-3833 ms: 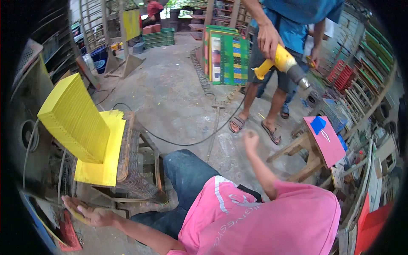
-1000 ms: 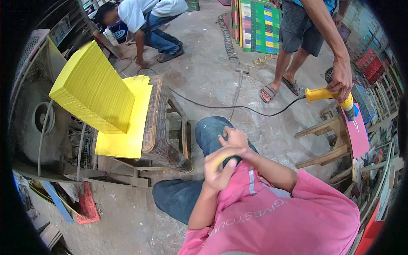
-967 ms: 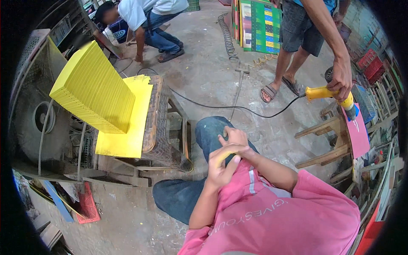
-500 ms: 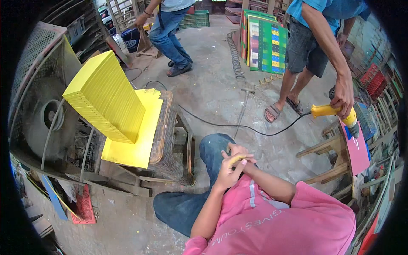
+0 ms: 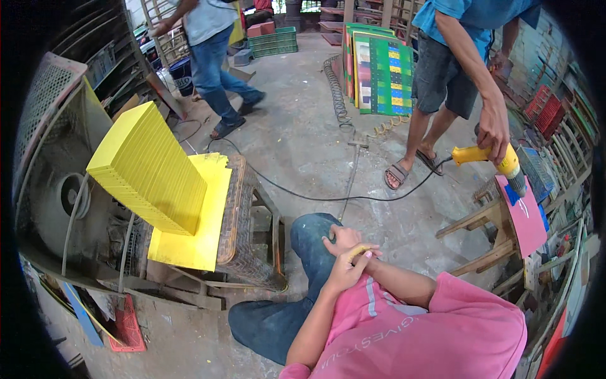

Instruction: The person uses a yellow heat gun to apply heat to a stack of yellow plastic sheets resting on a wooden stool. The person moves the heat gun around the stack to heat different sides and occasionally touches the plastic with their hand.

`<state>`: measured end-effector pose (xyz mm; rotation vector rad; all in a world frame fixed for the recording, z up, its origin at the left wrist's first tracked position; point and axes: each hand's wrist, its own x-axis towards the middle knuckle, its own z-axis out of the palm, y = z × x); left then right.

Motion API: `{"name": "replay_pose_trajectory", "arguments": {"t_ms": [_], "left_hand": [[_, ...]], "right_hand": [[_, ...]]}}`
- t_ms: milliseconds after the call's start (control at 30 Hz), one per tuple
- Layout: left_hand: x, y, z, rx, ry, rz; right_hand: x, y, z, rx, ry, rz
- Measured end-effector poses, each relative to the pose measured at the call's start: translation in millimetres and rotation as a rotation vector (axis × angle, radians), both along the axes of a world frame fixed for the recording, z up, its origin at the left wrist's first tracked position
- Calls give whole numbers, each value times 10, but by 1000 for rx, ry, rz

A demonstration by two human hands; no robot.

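Note:
My left hand [image 5: 348,268] lies over my right wrist, its fingers curled around it. Yellow covers its index finger; I cannot tell whether it is a stain or a wrap. Beneath it, my right hand [image 5: 344,239] rests on my raised knee, fingers outstretched and holding nothing. To the left, a tall leaning stack of yellow sheets [image 5: 151,174] stands on a flat yellow sheet [image 5: 208,221] atop a woven stool [image 5: 237,211]. At the right, a co-worker's hand [image 5: 494,129] holds a yellow corded power tool [image 5: 505,163] over a pink board [image 5: 529,226].
A large round fan [image 5: 72,196] stands left of the stool. The tool's black cord [image 5: 328,198] crosses the floor before me. Patterned green boards [image 5: 385,76] and a green crate [image 5: 273,43] are farther back. Another person [image 5: 214,63] is on foot at the far left.
My right hand has come down onto my knee, and my left hand has settled lower over the wrist. The far person has moved left. The view has shifted slightly.

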<state>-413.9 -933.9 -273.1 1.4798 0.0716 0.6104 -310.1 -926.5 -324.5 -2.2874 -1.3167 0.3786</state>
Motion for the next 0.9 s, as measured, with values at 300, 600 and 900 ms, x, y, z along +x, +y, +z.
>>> {"name": "replay_pose_trajectory", "arguments": {"t_ms": [300,600,900], "left_hand": [[98,-127,-89,-84,76,-121],[193,-200,-86,-154,89,-116],[220,-187,-143,-131,123,-131]], "right_hand": [[-31,-60,104,72,0,5],[88,-58,-317,273,-79,6],[91,-99,-288,271,-85,-13]]}}
